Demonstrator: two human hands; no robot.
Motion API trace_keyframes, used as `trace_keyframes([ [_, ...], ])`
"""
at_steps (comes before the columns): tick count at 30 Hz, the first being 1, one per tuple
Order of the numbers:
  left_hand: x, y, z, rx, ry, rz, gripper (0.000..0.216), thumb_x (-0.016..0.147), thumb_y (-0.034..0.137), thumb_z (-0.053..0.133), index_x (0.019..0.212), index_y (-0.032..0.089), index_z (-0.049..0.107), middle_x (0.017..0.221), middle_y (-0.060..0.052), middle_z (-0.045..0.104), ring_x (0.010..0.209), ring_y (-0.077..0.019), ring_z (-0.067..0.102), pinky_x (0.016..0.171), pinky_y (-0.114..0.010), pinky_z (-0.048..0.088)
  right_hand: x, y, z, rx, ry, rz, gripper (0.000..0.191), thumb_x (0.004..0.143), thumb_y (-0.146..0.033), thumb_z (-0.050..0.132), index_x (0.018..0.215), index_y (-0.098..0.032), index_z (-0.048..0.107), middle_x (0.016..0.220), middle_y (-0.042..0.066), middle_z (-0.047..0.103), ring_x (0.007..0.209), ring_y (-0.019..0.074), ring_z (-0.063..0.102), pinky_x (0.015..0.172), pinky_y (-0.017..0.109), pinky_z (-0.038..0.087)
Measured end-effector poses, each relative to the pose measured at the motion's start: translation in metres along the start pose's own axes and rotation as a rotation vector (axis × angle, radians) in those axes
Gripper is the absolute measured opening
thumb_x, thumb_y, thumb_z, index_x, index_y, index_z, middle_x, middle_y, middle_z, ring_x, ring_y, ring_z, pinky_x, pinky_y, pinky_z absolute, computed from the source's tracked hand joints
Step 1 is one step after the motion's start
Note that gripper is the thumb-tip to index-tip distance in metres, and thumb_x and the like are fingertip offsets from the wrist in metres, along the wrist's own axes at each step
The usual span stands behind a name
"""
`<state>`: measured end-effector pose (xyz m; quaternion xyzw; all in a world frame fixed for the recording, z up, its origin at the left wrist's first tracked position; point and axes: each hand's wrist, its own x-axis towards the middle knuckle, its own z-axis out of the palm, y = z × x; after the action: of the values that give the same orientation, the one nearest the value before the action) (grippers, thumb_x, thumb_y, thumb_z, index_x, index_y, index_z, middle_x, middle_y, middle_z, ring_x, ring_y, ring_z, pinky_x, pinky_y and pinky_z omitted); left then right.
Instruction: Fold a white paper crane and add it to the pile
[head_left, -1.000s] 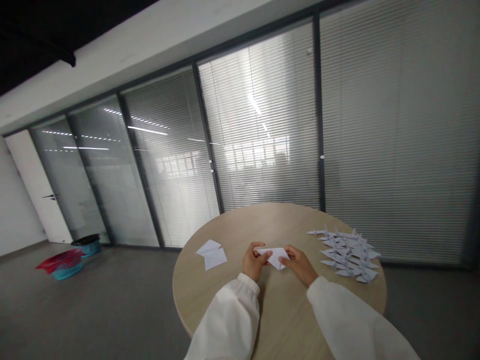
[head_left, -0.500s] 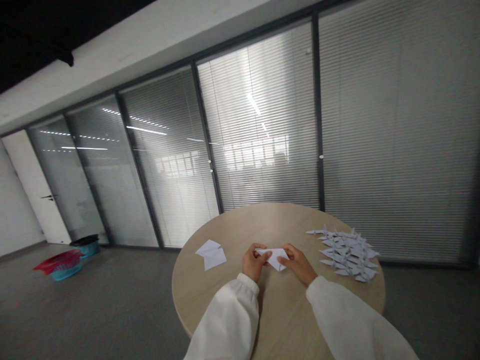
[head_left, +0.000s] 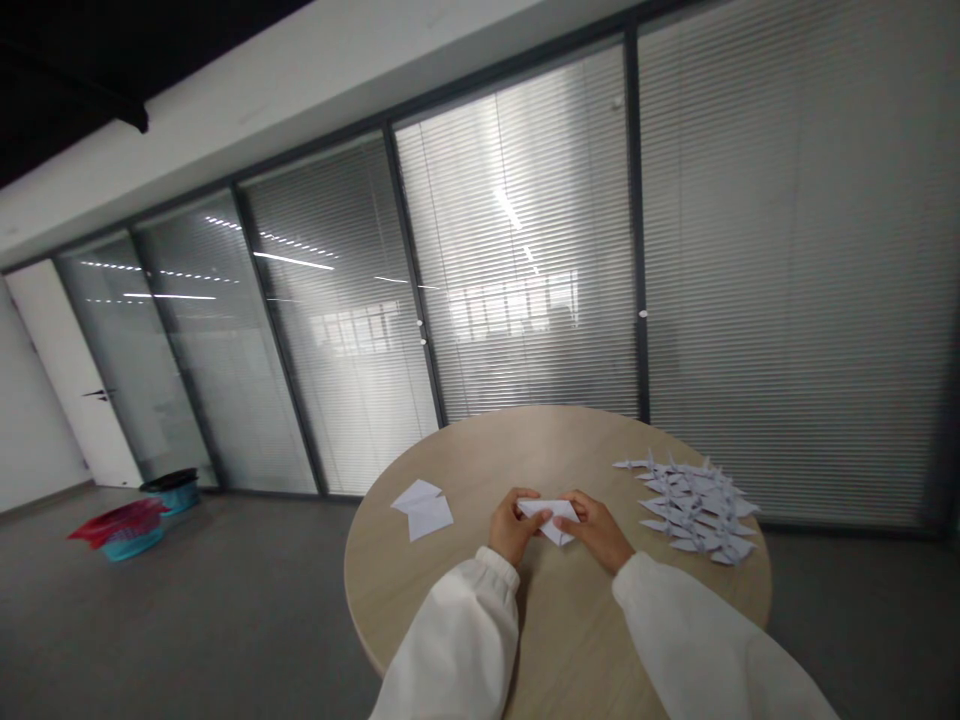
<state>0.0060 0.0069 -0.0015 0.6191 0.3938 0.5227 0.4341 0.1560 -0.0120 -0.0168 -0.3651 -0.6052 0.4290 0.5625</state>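
Note:
A small folded piece of white paper (head_left: 556, 508) is held between both hands over the round wooden table (head_left: 555, 630). My left hand (head_left: 513, 527) grips its left side, thumb on the front face and fingers behind. On the right side my right hand (head_left: 598, 527) pinches it the same way, its thumb close to the left thumb. The paper's lower part comes to a point below the thumbs. Fingers behind the paper are partly hidden.
Several folded white paper cranes (head_left: 697, 510) lie clustered at the table's right. White paper sheets (head_left: 427, 512) rest at its left. On the floor at far left stand a blue basket with a red liner (head_left: 124, 530) and a blue basket with a black liner (head_left: 176, 490).
My left hand has shifted slightly to the right, its thumb nearer the right thumb. The paper's upper edge sits a little lower. The cranes and sheets have not moved.

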Motion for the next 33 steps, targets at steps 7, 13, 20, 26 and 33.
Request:
trace_keyframes([
  [7, 0.0010, -0.0013, -0.0005, -0.006, 0.021, 0.010, 0.036, 0.052, 0.031, 0.071, 0.080, 0.014, 0.055, 0.048, 0.006, 0.047, 0.043, -0.0075, 0.045, 0.041, -0.019, 0.043, -0.0013, -0.0031, 0.0012, 0.004, -0.011, 0.001, 0.034, 0.060, -0.040, 0.066, 0.082, -0.017, 0.052, 0.075, 0.003, 0.064, 0.070, 0.0196, 0.061, 0.062, 0.028, 0.047],
  [13, 0.0019, -0.0038, -0.0006, -0.040, 0.010, 0.010, 0.034, 0.052, 0.032, 0.071, 0.076, 0.013, 0.056, 0.048, 0.005, 0.050, 0.044, -0.0083, 0.047, 0.042, -0.020, 0.043, -0.0013, -0.0040, 0.0017, 0.011, -0.023, -0.005, 0.034, 0.061, -0.040, 0.066, 0.081, -0.016, 0.052, 0.074, 0.003, 0.065, 0.069, 0.0189, 0.060, 0.061, 0.028, 0.047],
  [20, 0.0014, -0.0001, -0.0015, -0.034, 0.048, 0.011, 0.029, 0.052, 0.032, 0.071, 0.069, 0.012, 0.059, 0.050, 0.002, 0.053, 0.045, -0.0089, 0.049, 0.043, -0.020, 0.043, -0.0007, -0.0042, 0.0016, 0.072, -0.027, -0.025, 0.032, 0.062, -0.039, 0.066, 0.079, -0.016, 0.054, 0.075, 0.004, 0.066, 0.070, 0.0199, 0.061, 0.064, 0.030, 0.047],
  [26, 0.0013, 0.0014, -0.0023, -0.060, 0.045, 0.006, 0.030, 0.053, 0.033, 0.071, 0.072, 0.011, 0.063, 0.054, -0.001, 0.057, 0.048, -0.0104, 0.052, 0.044, -0.020, 0.045, 0.0006, -0.0018, 0.0004, 0.049, -0.012, -0.028, 0.035, 0.061, -0.042, 0.067, 0.079, -0.016, 0.055, 0.078, 0.005, 0.066, 0.073, 0.0215, 0.062, 0.066, 0.032, 0.048],
  [33, 0.0024, 0.0010, -0.0017, -0.079, 0.049, -0.011, 0.037, 0.053, 0.035, 0.071, 0.081, 0.010, 0.066, 0.056, -0.002, 0.059, 0.048, -0.0103, 0.052, 0.045, -0.021, 0.046, -0.0002, -0.0056, 0.0014, 0.068, 0.006, -0.017, 0.037, 0.060, -0.044, 0.067, 0.081, -0.016, 0.056, 0.080, 0.007, 0.067, 0.075, 0.0229, 0.062, 0.068, 0.035, 0.049],
])
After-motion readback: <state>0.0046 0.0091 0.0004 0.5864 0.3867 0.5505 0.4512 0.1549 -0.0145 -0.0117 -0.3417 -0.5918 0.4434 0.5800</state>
